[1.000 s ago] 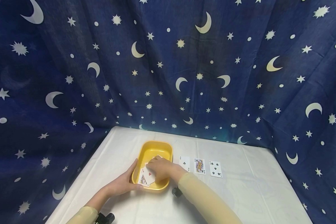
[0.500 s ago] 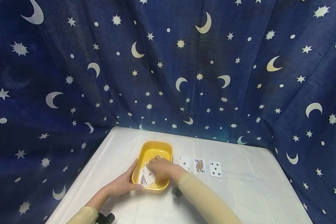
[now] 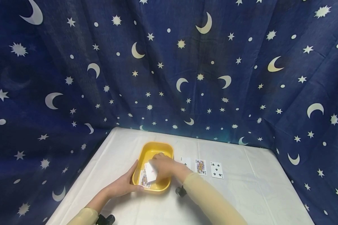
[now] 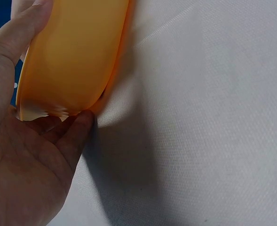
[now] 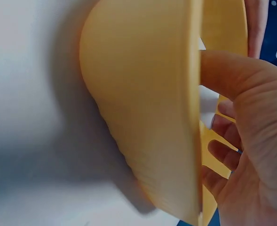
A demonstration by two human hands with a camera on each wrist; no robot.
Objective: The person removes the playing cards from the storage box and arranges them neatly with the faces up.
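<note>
A yellow plastic tray (image 3: pixel 155 148) stands on the white cloth in the head view. My left hand (image 3: pixel 123 183) grips its near left corner, thumb along the near rim and fingers against the left wall. Inside the tray, my right hand (image 3: pixel 165 167) pinches a playing card (image 3: pixel 151 173) with a small red mark, which leans tilted over a face card (image 3: pixel 144 181) in the near left corner. In the right wrist view a white piece of card (image 5: pixel 207 107) shows between thumb and fingers, past the tray's wall. The right hand hides part of the tray floor.
Right of the tray, a row of face-up cards lies on the table: an ace of clubs (image 3: pixel 186 161) partly behind the right wrist, a picture card (image 3: pixel 200 167), and a card with several black pips (image 3: pixel 217 170). A dark blue moon-and-star curtain (image 3: pixel 169 78) encloses the table.
My right hand has shifted slightly up and right, and the red-marked card has come up tilted, baring more of the face card below. The left hand keeps its place on the tray.
</note>
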